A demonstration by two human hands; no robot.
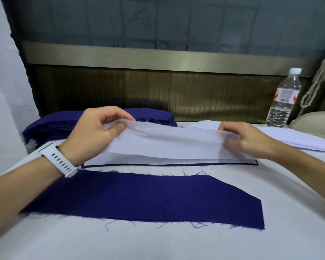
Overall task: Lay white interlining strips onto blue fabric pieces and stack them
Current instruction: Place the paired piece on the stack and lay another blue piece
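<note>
Left hand (94, 128) pinches left end of interlining strip (167, 143), right hand (240, 139) grips right end; long axis left-right. Bare blue fabric piece (148, 197) lies parallel on counter (176, 244), nearer the body.

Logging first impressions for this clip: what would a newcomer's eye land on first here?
The left hand and right hand hold a white interlining strip stretched between them over the middle of the table. Nearest the camera, a frayed blue fabric piece lies flat; a blue stack sits back left.
</note>
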